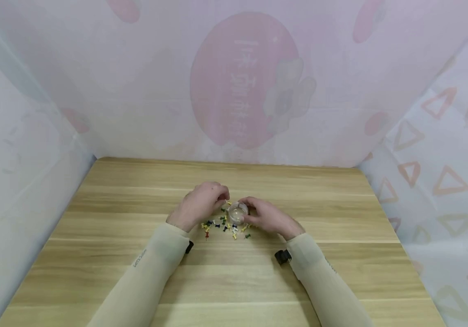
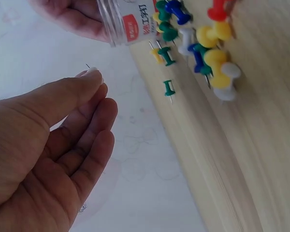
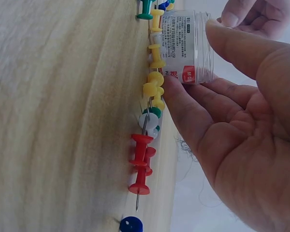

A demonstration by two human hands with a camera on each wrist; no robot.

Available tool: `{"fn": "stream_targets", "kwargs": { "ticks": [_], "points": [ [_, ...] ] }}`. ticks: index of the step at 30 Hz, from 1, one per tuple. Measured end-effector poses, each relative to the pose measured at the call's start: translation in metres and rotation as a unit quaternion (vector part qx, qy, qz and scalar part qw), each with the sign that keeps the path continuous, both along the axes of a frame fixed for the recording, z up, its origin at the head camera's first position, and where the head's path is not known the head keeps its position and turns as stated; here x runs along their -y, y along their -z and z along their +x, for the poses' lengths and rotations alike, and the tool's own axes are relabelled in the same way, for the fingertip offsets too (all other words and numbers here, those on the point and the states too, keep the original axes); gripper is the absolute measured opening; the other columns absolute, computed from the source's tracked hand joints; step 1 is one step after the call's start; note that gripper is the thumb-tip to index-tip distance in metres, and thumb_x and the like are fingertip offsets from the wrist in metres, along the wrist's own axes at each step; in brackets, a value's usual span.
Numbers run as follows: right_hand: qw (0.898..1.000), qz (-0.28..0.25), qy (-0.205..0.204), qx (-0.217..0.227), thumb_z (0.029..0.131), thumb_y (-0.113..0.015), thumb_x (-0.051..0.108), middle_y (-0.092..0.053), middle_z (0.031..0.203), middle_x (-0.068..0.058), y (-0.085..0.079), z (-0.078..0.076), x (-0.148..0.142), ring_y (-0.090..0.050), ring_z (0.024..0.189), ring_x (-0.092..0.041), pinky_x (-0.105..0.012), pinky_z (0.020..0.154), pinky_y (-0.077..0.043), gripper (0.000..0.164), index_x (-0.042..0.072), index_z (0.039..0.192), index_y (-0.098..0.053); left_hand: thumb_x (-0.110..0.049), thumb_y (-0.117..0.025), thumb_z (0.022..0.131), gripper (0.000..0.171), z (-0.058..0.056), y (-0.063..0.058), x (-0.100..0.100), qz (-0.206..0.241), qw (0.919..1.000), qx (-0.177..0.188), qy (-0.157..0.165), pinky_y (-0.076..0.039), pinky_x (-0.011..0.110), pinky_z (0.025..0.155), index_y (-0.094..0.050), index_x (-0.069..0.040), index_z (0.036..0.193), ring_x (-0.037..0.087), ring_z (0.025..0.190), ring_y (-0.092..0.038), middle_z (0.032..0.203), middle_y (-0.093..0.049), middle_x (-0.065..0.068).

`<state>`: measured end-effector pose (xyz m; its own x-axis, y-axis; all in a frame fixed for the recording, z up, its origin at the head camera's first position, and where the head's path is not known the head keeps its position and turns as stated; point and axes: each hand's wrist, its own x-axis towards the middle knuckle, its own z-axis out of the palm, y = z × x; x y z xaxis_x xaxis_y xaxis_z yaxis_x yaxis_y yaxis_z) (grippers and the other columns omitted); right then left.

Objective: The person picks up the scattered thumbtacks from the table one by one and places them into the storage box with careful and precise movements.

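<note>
On my head feed I see a person in long pale beige sleeves, the left sleeve (image 1: 136, 277) matching the right sleeve (image 1: 334, 284). I make out small dark lettering (image 1: 140, 258) running lengthwise along the left forearm, too small for me to read surely; a similar dark marking (image 1: 330, 265) sits on the right one, partly turned out of my sight. A little black device (image 1: 282, 256), blocky in shape, shows by the right cuff, and its black counterpart (image 1: 189, 247) peeks from the left. Both the left grip (image 1: 199, 205) and right grip (image 1: 271, 217) are bare.
</note>
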<state>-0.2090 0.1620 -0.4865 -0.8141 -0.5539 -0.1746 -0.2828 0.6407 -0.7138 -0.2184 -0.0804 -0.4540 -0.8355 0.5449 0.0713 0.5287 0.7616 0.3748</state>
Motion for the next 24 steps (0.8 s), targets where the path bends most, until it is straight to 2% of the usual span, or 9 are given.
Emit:
{"fn": "stream_targets", "kwargs": {
  "ticks": [5,12,19,24],
  "points": [
    [1.0,-0.002,-0.002,0.002,0.1,-0.069,0.022,-0.061,0.141,-0.006,0.001,0.002,-0.002,-0.057,0.128,-0.019,-0.038,0.108,-0.046,0.055,0.007,0.15,-0.051,-0.013,-0.072,0.097,0.011,0.01,-0.002,-0.007,0.009,0.9996,-0.013,0.021,-0.055,0.031,0.081,-0.075,-0.011,0.107,0.014,0.091,-0.063,0.1,-0.071,-0.002],
    [1.0,0.004,-0.006,-0.001,0.1,-0.069,0.025,-0.061,0.143,-0.006,0.002,0.002,-0.002,-0.057,0.13,-0.019,-0.038,0.109,-0.045,0.055,0.009,0.15,-0.052,-0.012,-0.074,0.096,0.012,0.02,-0.002,-0.014,0.018,0.9995,-0.008,0.026,-0.055,0.031,0.083,-0.075,-0.012,0.108,0.014,0.095,-0.064,0.102,-0.07,-0.003],
    [1.0,0.004,-0.005,-0.002,0.099,-0.07,0.025,-0.06,0.144,-0.007,0.001,0.002,-0.002,-0.057,0.13,-0.019,-0.039,0.109,-0.045,0.056,0.01,0.15,-0.052,-0.013,-0.074,0.096,0.014,0.023,0.002,-0.019,0.019,0.9993,-0.013,0.028,-0.055,0.032,0.087,-0.075,-0.014,0.11,0.014,0.099,-0.065,0.104,-0.07,-0.004],
    [1.0,0.005,-0.01,-0.001,0.1,-0.069,0.027,-0.06,0.144,-0.007,0.001,0.001,-0.004,-0.057,0.13,-0.02,-0.039,0.108,-0.046,0.055,0.011,0.15,-0.052,-0.013,-0.073,0.096,0.014,0.022,0.007,-0.022,0.011,0.9991,-0.019,0.037,-0.055,0.034,0.085,-0.075,-0.014,0.11,0.013,0.096,-0.066,0.104,-0.072,-0.005]
  ]
}}
